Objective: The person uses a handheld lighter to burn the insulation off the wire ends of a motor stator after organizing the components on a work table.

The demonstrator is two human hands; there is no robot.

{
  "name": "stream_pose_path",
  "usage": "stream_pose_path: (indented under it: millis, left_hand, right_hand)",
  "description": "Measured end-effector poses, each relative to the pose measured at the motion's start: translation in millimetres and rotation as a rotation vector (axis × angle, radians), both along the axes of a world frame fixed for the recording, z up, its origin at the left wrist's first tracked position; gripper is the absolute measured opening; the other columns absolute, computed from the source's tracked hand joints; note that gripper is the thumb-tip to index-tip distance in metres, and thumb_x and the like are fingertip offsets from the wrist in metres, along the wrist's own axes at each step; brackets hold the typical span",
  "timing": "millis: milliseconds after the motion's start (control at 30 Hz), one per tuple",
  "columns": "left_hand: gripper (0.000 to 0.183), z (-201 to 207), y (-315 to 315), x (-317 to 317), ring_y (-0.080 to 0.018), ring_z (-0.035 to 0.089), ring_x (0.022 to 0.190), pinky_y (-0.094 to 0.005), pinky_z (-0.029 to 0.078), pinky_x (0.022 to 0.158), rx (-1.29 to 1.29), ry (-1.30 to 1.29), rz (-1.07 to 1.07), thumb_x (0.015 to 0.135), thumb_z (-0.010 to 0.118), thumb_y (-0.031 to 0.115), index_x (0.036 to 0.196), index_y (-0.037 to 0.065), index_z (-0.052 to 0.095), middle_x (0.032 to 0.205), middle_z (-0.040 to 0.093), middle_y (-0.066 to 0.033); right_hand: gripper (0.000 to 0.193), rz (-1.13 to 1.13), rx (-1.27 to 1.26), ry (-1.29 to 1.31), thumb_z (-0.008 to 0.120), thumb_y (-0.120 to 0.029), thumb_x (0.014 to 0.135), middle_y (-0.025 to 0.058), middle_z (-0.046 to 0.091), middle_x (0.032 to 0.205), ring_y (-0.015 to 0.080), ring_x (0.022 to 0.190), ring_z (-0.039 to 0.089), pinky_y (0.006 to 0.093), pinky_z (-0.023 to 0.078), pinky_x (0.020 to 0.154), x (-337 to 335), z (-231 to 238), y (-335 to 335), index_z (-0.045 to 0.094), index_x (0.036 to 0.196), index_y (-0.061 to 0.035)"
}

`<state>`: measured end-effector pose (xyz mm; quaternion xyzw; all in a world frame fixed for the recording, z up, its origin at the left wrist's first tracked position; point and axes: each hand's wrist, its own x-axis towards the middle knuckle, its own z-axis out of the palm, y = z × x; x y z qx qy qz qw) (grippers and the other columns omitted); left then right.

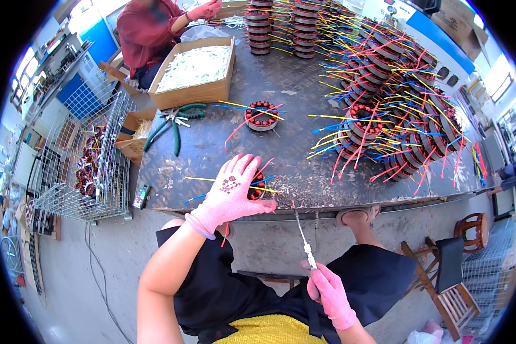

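My left hand (pixel 226 192), in a pink glove, lies over a motor stator (pixel 257 188) at the table's near edge. Its fingers and thumb curve around the stator and partly hide it; red, blue and yellow wires stick out. My right hand (pixel 329 292), also gloved in pink, is lower, above my lap. It is closed on a slender tool with a white shaft (pixel 308 252) and a narrow tip pointing up toward the table edge; its exact kind is unclear. Farther up the table sits another wired stator (pixel 261 116), with green-handled pliers (pixel 175 127) to its left.
Stacked stators (pixel 384 126) with loose wires crowd the table's right side; more stacks (pixel 305 28) stand behind. A cardboard box (pixel 195 96) of white pieces stands far left, near a co-worker's gloved hand (pixel 205 10). Left of the table is a wire cage (pixel 86 195); a wooden chair (pixel 447 292) is right.
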<state>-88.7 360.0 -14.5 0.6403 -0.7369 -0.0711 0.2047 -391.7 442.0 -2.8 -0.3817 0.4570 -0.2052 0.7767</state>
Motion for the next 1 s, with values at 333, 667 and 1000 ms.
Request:
stream_pose_path:
  millis: [333,667,1000]
  left_hand:
    - [0.103,8,4,14,-0.0413,0.036,0.132,-0.0451,0.031,0.109,0.089,0.136,-0.018,0.059,0.084,0.046,0.139,-0.001,0.039,0.142,0.037,-0.0247]
    - [0.091,21,14,49,-0.0339,0.051,0.120,-0.0376,0.042,0.101,0.193,0.203,-0.137,0.059,0.084,0.014,0.139,0.003,0.042,0.132,0.051,-0.0162]
    - [0.096,13,8,22,-0.0357,0.050,0.119,-0.0419,0.040,0.101,0.115,0.010,0.028,0.055,0.087,0.031,0.136,0.004,0.044,0.132,0.049,-0.0162]
  right_hand:
    - [0.038,0.035,0.026,-0.017,0.048,-0.025,0.100,-0.0065,0.042,0.063,0.0033,0.054,0.034,0.0198,0.024,0.049,-1,-9,4,0.052,0.128,0.0010]
    - [0.038,0.111,0.014,0.032,0.046,-0.026,0.100,-0.0046,0.043,0.065,0.0051,0.058,0.039,0.0213,0.031,0.053,7,-20,2,0.054,0.126,0.0013]
    - [0.037,0.118,0.002,0.024,0.046,-0.027,0.101,-0.0043,0.044,0.065,0.0048,0.057,0.041,0.0211,0.033,0.053,10,-19,0,0.054,0.126,-0.0012]
